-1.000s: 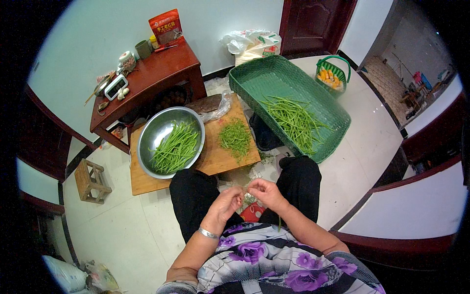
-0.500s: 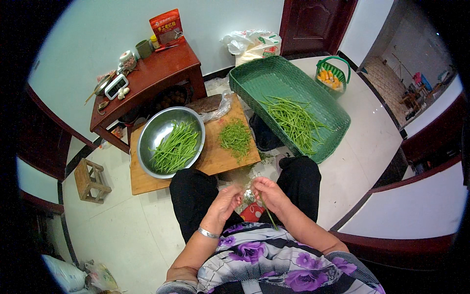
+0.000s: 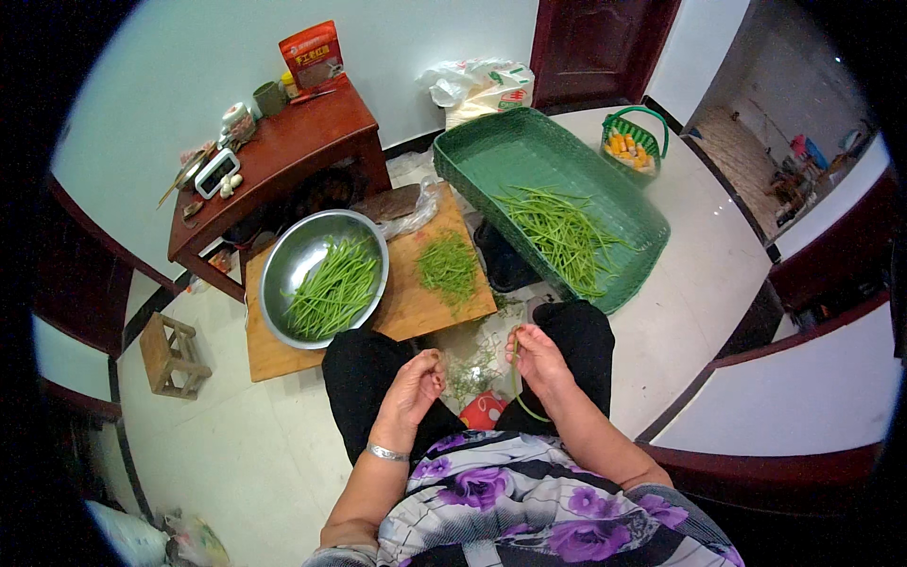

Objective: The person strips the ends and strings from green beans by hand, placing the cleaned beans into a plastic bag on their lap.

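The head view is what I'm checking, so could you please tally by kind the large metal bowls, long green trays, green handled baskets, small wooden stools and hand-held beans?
Large metal bowl: 1
Long green tray: 1
Green handled basket: 1
Small wooden stool: 1
Bean in the right hand: 1
Total: 5

The fingers of the right hand [image 3: 542, 359] cover part of a bean [image 3: 522, 404]; what, if anything, the left hand [image 3: 416, 383] pinches is too small to tell. The shirt [image 3: 501, 487] and thighs [image 3: 359, 387] hide most of a red thing [image 3: 484, 410]. The green basket [image 3: 482, 146] covers part of a dark thing [image 3: 501, 266] beside the board [image 3: 408, 310]. Under the table [image 3: 283, 130], shadow obscures what sits there. The bottom edge cuts off the shirt, and the round view crops the plastic bags [image 3: 194, 541]. Far clutter [image 3: 798, 180] is too small to name.
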Demonstrator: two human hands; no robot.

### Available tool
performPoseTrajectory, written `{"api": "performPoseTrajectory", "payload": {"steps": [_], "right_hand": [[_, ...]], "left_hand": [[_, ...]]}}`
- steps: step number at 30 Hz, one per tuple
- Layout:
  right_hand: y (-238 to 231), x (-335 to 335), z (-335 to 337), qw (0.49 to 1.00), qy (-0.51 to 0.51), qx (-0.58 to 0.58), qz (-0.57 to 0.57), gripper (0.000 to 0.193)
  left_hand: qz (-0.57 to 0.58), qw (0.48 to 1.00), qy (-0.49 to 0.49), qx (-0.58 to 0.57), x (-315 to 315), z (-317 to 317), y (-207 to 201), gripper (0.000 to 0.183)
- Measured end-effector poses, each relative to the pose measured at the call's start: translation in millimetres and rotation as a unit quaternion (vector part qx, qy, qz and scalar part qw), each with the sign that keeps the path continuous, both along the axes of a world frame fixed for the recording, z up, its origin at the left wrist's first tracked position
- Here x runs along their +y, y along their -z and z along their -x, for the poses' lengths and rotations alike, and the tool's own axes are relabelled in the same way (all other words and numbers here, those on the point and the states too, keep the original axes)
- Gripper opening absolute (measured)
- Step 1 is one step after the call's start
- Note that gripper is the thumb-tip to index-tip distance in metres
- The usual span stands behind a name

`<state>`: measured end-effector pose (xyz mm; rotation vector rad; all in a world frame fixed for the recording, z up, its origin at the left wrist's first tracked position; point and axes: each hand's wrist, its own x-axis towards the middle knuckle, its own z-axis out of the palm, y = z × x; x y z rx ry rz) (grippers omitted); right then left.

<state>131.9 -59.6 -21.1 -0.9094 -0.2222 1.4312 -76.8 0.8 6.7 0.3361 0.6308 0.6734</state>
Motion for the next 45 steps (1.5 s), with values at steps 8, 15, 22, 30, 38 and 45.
{"api": "performPoseTrajectory", "payload": {"steps": [8, 15, 22, 30, 38, 45], "right_hand": [[-66.1, 29.1, -56.2, 0.977, 0.096, -0.184, -0.057, 0.013], [-99.1, 110.3, -173.4, 0.851, 0.148, -0.488, -0.129, 0.031], [-69.9, 115.4, -133.2, 0.912, 0.048, -0.405, -0.043, 0.043], [13.5, 75.9, -40.8, 0.953, -0.138, -0.27, 0.021, 0.024], [12.3, 92.7, -23.7, 0.926, -0.261, -0.249, 0.109, 0.02], [19.6, 107.5, -21.7, 0.933, -0.222, -0.237, 0.156, 0.018]], "left_hand": [[-0.142, 0.96, 0.061, 0.232, -6.8, -4.0, 10.5, 0.008], [-0.225, 0.908, 0.165, 0.313, -10.0, -16.0, 40.1, 0.013], [-0.436, 0.731, 0.199, 0.486, -11.7, -8.3, 54.9, 0.026], [-0.561, 0.644, 0.117, 0.506, 12.0, 2.7, -23.5, 0.015], [-0.527, 0.552, -0.171, 0.624, 127.4, 82.7, 8.0, 0.007], [-0.493, 0.432, -0.096, 0.749, 227.3, 130.1, 71.4, 0.02]]}}
